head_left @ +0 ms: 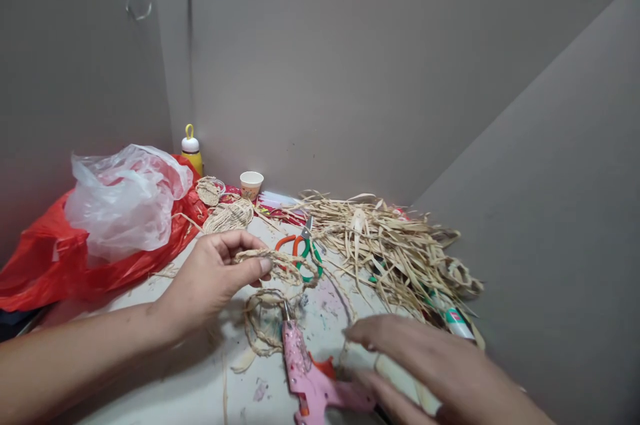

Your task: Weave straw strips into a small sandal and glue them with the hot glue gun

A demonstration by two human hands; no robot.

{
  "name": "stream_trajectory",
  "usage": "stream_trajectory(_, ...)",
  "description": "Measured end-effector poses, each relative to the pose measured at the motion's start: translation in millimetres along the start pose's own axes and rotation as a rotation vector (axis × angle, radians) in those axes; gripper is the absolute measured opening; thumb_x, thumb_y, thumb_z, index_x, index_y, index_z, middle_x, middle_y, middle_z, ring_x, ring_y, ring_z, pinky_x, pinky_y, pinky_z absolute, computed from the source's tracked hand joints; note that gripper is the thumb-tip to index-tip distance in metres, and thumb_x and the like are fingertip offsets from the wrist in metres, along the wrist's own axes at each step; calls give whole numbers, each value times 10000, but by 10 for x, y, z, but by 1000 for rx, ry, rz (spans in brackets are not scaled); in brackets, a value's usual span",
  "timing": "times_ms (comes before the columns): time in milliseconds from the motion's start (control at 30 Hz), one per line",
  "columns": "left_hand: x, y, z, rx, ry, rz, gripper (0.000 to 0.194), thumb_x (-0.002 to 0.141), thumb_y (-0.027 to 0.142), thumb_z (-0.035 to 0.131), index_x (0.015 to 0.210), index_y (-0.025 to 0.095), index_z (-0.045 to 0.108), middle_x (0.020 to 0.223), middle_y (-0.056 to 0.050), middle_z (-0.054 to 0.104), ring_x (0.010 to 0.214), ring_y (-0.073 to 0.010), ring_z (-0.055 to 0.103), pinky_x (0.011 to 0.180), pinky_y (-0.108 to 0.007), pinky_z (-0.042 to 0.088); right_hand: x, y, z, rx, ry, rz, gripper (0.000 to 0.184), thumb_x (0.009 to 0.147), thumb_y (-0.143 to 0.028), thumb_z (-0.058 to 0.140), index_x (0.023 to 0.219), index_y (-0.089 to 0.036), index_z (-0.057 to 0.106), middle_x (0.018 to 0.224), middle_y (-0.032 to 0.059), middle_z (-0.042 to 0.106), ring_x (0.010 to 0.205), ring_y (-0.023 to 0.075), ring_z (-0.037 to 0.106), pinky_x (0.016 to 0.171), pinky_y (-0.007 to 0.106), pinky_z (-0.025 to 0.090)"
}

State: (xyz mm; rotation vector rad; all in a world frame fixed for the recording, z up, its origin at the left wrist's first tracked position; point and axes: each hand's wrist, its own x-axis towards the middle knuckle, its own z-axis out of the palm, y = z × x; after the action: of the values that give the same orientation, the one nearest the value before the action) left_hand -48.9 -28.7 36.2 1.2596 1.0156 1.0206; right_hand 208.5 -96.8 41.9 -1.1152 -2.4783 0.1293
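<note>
My left hand (215,278) pinches a twisted straw cord (280,258) between thumb and fingers, above the table. A loose coil of the same cord (263,338) lies below it, beside the metal tip of a pink glue gun (303,371) with an orange trigger. My right hand (425,365), slightly blurred, is over the right side of the gun's handle. Its fingers are apart, with nothing visibly gripped; a strand of cord passes close to the fingertips. Green-handled and orange-handled scissors or pliers (303,238) lie just beyond the held cord, partly covered by it.
A heap of dry straw strips (380,238) spreads across the back right, with a green-and-white tube (457,323) at its edge. Red and clear plastic bags (130,205), a yellow bottle (191,151), a paper cup (251,183) and coiled woven straw pieces (227,215) stand back left. Grey walls enclose the table.
</note>
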Motion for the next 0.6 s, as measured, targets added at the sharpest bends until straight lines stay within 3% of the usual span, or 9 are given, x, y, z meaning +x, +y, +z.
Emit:
stream_trajectory(67,-29,16,8,18,-14,19,93,740,218,727,728,162,654,653,33,617,592,-90,532,582,-205,413,137,-30,-25,14,247,-37,309,877,-169,593,1175,-254,588,1039,80,722,916,229,697,773,325,574)
stream_trajectory(133,-52,27,19,24,-28,31,90,735,219,726,731,159,659,669,27,618,602,-93,527,580,-205,412,321,-60,27,30,385,-63,386,870,-166,617,1246,-228,553,1155,100,694,1067,237,656,912,360,543)
stream_trajectory(200,-63,31,27,18,-42,47,89,732,222,727,744,158,666,693,17,633,623,-101,540,588,-208,424,507,-86,116,108,382,-55,389,856,-181,640,1235,-209,558,1176,96,685,1094,224,644,935,353,534)
stream_trajectory(333,-67,18,35,4,-49,73,77,725,206,725,760,162,672,715,12,654,642,-109,564,599,-208,449,722,-106,278,300,364,-58,258,829,-113,628,1072,-198,617,953,41,710,858,163,678,756,282,566)
stream_trajectory(600,-72,-28,62,46,-38,79,43,711,168,717,724,168,676,663,23,640,594,-101,551,557,-198,444,681,-53,434,348,417,-140,251,838,-50,604,1028,-211,635,870,36,663,814,169,639,700,298,541)
